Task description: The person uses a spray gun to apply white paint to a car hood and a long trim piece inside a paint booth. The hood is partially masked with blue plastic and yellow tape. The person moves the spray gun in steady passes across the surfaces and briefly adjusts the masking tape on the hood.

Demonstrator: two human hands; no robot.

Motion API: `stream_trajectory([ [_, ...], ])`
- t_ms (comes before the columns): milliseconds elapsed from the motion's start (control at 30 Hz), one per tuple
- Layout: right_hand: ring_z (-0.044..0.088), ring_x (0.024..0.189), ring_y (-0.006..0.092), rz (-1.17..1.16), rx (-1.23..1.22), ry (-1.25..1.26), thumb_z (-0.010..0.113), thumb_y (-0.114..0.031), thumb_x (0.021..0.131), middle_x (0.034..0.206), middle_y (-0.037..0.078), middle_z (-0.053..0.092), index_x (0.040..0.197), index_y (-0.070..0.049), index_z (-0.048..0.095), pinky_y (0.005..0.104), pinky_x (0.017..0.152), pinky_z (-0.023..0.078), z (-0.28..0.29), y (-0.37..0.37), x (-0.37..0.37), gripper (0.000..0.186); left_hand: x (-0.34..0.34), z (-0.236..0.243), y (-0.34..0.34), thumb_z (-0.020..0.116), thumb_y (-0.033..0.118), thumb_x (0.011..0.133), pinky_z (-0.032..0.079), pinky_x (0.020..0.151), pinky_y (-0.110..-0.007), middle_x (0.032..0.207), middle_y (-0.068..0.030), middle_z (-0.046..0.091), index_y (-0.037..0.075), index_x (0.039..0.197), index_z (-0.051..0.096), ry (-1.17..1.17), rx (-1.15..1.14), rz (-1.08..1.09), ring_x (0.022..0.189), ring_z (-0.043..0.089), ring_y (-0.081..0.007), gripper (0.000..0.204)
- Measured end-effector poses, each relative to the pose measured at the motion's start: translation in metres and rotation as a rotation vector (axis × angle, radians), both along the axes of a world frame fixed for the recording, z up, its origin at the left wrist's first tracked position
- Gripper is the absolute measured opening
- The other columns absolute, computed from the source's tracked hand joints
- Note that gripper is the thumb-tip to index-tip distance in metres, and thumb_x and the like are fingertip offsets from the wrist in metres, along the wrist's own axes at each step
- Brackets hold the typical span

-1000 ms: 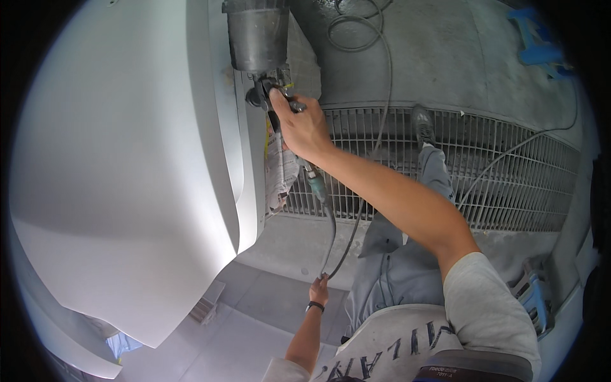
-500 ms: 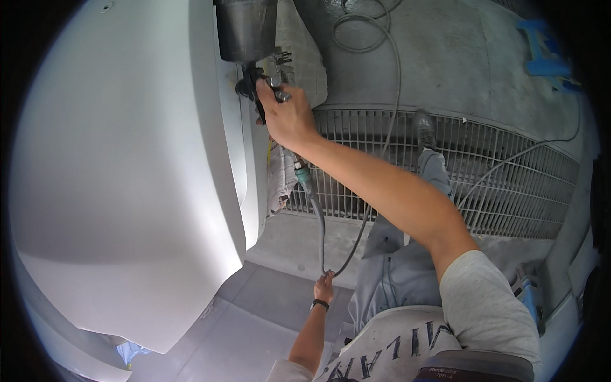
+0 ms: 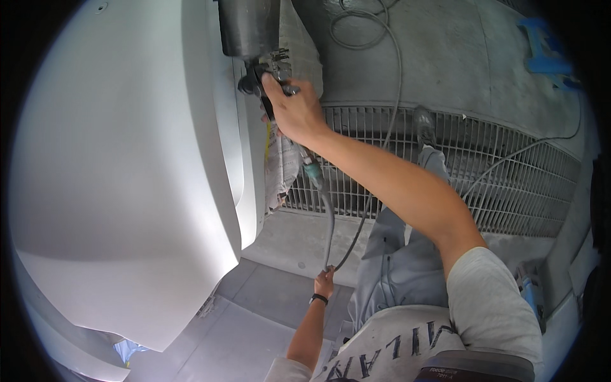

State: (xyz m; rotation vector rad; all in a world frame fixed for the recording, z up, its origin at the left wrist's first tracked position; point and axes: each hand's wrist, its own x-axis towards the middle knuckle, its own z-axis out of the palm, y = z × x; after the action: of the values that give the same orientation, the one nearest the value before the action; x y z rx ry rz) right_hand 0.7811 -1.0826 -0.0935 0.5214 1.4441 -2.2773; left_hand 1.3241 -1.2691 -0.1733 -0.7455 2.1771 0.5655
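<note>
My right hand (image 3: pixel 294 108) grips a black and silver spray gun (image 3: pixel 253 76) with a large dark cup (image 3: pixel 248 32) on top, held close beside a pale car body panel (image 3: pixel 121 159). A grey air hose (image 3: pixel 330 223) hangs from a green coupling (image 3: pixel 313 170) below the gun. Lower down, my left hand (image 3: pixel 323 283), with a black band on the wrist, has its fingers closed on that hose where it bends. Crumpled masking paper (image 3: pixel 280 172) lines the panel's edge, partly behind my right hand.
A floor grate (image 3: pixel 509 191) crosses the middle, with my foot (image 3: pixel 422 124) on it. Looped hose (image 3: pixel 356 46) lies on concrete (image 3: pixel 452 57). A blue object (image 3: pixel 541 48) sits at upper right, another blue item (image 3: pixel 531 293) at lower right.
My right hand and the gun have shifted slightly up and left since a second ago. My left hand has risen a little with the hose.
</note>
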Motion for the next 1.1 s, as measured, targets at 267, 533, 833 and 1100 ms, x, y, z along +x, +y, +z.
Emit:
stream_trajectory([
  [267,0.066,0.059,0.0153,0.217,-0.06,-0.168,0.057,-0.053,0.099,0.075,0.009,0.066,0.094,0.001,0.067,0.0288,0.041,0.047,0.0,0.015,0.08,0.055,0.04,0.015,-0.008,0.057,0.034,0.098,0.053,0.076,-0.047,0.093,-0.0179,0.071,0.021,0.124,0.066,-0.196,-0.037,0.113,0.091,0.069,-0.0395,0.03],
  [533,0.058,0.053,0.0132,0.166,-0.031,-0.043,0.056,-0.062,0.095,0.073,0.008,0.056,0.118,0.018,0.047,0.0285,0.046,0.051,-0.028,0.02,0.049,0.084,0.016,0.011,-0.002,0.057,0.038,0.098,0.052,0.075,-0.047,0.091,-0.0183,0.071,0.015,0.122,0.065,-0.17,-0.107,0.099,0.089,0.068,-0.0415,0.035],
  [833,0.064,0.051,0.0146,-0.054,-0.01,0.165,0.053,-0.056,0.1,0.075,0.005,0.071,0.099,0.002,0.066,0.0257,0.044,0.051,-0.027,0.05,-0.047,0.059,-0.067,0.0,0.042,0.058,0.043,0.097,0.049,0.071,-0.049,0.085,-0.0258,0.067,0.002,0.094,0.069,0.05,-0.009,0.125,0.085,0.065,-0.0454,0.043],
  [1100,0.061,0.046,0.0164,-0.049,0.085,0.183,0.059,-0.056,0.095,0.068,0.01,0.068,0.109,0.006,0.064,0.0295,0.048,0.053,-0.055,0.058,-0.076,0.064,-0.096,-0.008,0.04,0.058,0.041,0.098,0.05,0.074,-0.05,0.087,-0.0259,0.068,0.003,0.098,0.068,0.046,0.008,0.076,0.089,0.065,-0.0461,0.04],
])
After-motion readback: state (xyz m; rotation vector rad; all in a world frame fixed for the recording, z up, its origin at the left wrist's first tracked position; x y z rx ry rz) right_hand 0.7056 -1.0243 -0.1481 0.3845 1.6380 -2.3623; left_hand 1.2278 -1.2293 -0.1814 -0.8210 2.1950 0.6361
